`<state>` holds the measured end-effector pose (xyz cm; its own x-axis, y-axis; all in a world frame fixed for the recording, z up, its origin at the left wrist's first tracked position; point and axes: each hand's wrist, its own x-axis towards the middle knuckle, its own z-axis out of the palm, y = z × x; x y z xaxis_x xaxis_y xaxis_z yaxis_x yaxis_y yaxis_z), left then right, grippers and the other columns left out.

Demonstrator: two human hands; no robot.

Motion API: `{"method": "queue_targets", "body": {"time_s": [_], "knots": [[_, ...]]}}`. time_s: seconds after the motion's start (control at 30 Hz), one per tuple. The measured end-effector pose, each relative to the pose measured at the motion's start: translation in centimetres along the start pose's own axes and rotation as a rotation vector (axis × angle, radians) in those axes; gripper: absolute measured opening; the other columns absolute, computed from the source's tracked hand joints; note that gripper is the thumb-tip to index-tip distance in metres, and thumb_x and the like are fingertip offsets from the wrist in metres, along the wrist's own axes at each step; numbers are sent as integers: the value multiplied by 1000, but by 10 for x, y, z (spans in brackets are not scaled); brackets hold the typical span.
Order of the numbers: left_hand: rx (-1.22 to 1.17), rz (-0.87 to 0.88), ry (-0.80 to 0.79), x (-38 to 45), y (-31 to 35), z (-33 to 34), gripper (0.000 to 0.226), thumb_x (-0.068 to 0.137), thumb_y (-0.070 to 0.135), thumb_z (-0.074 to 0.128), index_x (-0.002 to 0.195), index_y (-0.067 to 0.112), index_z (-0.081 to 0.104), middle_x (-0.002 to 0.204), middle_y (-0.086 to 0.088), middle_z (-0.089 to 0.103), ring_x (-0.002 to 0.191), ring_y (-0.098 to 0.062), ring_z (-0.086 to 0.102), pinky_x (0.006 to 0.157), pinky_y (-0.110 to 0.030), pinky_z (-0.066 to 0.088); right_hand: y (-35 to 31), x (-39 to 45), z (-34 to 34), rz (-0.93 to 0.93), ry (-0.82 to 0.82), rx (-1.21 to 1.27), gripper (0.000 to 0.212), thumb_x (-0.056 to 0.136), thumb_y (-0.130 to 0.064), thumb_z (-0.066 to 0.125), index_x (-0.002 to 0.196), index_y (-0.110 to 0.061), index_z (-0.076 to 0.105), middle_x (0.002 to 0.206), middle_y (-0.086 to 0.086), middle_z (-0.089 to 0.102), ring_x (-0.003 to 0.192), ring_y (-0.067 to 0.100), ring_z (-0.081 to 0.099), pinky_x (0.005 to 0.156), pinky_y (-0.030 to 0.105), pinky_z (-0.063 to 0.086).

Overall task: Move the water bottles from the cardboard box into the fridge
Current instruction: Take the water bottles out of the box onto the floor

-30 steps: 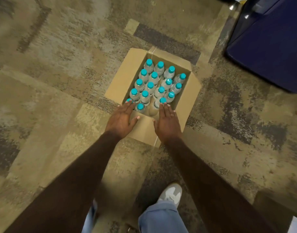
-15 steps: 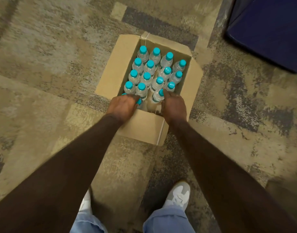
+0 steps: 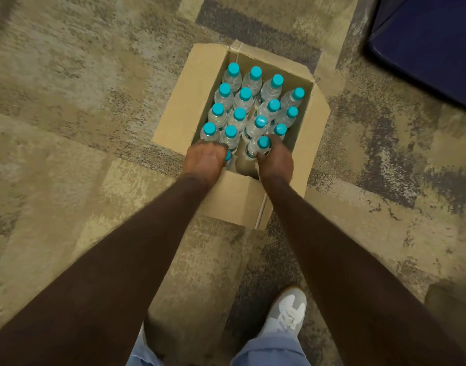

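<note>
The fingers of the right hand (image 3: 275,161) are curled round the neck of a water bottle (image 3: 258,147) with a teal cap, at the near right of the cardboard box (image 3: 179,112). This bottle is held upright, and its cap sits just beside the hand. The fingers of the left hand (image 3: 204,161) are bent down into the near left of the box, over another bottle (image 3: 228,157). Only a bit of that bottle's teal cap is seen past the hand, so whether it is gripped cannot be told.

The rest of the water bottles (image 3: 242,101) are stood upright in rows inside the box, packed close and touching. All of them are clear with teal caps. The box is open, with its flaps folded out, and it is set on the carpet floor (image 3: 68,128). A dark blue object (image 3: 432,48) is seen at the far right, well apart from the box; what it is cannot be told.

At the near edge, blue jeans (image 3: 266,350) and a white shoe (image 3: 287,313) are seen on the carpet, between the two dark sleeves (image 3: 115,286).
</note>
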<state>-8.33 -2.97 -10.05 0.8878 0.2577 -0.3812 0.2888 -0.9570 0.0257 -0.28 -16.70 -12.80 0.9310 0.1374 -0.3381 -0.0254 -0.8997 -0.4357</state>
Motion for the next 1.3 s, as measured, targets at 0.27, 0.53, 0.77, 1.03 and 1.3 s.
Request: {"method": "queue_targets", "body": {"time_s": [0.27, 0.53, 0.77, 1.03, 1.3], "knots": [[-146, -14, 62, -2, -3, 5, 33, 100, 27, 58, 130, 14, 53, 124, -12, 64, 111, -28, 60, 88, -37, 49, 1, -4, -1, -22, 63, 329, 39, 88, -26, 75, 123, -17, 61, 119, 2, 68, 104, 16, 63, 89, 36, 54], [-808, -33, 252, -28, -16, 5, 50, 92, 33, 71, 137, 15, 58, 134, -8, 65, 120, -25, 62, 100, -41, 52, 1, -26, -28, -16, 288, 867, 29, 89, -8, 71, 116, 0, 63, 107, 6, 68, 98, 12, 64, 84, 22, 54], [-1293, -18, 364, -45, -12, -25, 35, 90, 22, 73, 121, 7, 68, 114, -3, 73, 108, -18, 69, 97, -44, 56, 3, -43, -63, 10, 384, 1033, 35, 92, -12, 70, 122, 3, 64, 114, 19, 70, 101, 18, 66, 85, 29, 57], [-1440, 133, 379, -71, -12, -67, 29, 89, 8, 73, 118, 10, 68, 110, -1, 73, 105, -11, 70, 96, -28, 54, 11, -82, -99, -150, 317, 1015, 27, 95, -20, 66, 117, -4, 68, 109, 15, 72, 100, 22, 65, 89, 37, 56], [-1368, 132, 316, -112, -17, -63, 33, 85, 15, 79, 115, 4, 73, 111, -4, 76, 105, -18, 72, 96, -37, 57, 21, -136, -104, -215, 165, 939, 25, 93, -7, 68, 117, -1, 66, 106, 8, 70, 94, 8, 66, 82, 24, 55]]}}
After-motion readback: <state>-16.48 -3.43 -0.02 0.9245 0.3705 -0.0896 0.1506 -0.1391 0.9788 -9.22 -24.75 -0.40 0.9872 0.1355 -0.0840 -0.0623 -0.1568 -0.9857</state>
